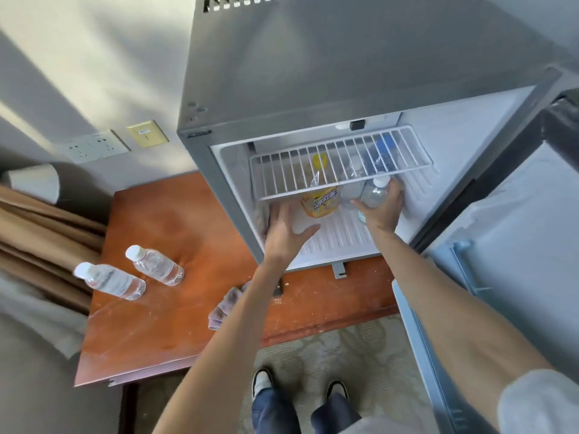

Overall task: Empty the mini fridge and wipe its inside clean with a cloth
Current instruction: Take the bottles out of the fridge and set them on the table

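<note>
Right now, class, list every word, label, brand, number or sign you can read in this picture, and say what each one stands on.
No text can be read with certainty.
Yellow bottle in the mini fridge: slanted white characters on its label, too blurred to read.
Brass wall plate: a small white sticker, too small to read.
Two water bottles on the wooden table: no readable label.
Water bottle in the right hand: none readable.

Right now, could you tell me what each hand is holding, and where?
The right hand grips a clear water bottle around its body; the left hand is open, empty.
</note>
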### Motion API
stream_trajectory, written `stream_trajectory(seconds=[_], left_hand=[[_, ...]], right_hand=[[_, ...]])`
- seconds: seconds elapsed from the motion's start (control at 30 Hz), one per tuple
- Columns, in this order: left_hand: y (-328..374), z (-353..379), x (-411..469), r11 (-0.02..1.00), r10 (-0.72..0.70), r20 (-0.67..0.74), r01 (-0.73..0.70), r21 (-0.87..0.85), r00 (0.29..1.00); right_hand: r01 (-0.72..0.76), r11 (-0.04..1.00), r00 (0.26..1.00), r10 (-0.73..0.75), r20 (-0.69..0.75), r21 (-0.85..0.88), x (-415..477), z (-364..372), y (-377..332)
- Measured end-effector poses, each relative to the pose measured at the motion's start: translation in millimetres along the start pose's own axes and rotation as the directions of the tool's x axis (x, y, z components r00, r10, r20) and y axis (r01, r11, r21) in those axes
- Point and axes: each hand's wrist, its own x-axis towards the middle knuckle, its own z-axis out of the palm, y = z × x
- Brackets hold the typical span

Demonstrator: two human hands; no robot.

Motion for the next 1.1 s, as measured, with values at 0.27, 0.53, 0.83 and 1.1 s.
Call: stream_trajectory(seconds=[0.27, 0.53, 0.83, 1.1], left_hand=[[16.0, 42.3, 79.6, 0.965, -0.188, 0.186, 0.217, -0.146, 0.964], [0.1, 69.3, 116.9, 0.857, -0.346, 0.126, 0.368, -0.361, 0.930], [5.6, 51.8, 74.2, 0.969, -0.158, 0.080, 0.170, -0.180, 0.984], [-23.3, 45.4, -12.6, 0.983, 0.045, -0.006, -0.046, -0.179, 0.999]], right_hand=[[0.015, 0.997, 0.999, -0.012, 0.040, -0.075, -2.0, 3.3, 1.7], [-0.014, 1.000, 0.997, 0.012, 0.074, 0.016, -37.2, -9.1, 12.8], [-0.046, 0.979, 0.990, 0.018, 0.142, 0.197, -71.9, -19.7, 27.1], [-0.047, 0.976, 0.994, 0.025, 0.104, 0.212, -119.2, -36.0, 37.0]])
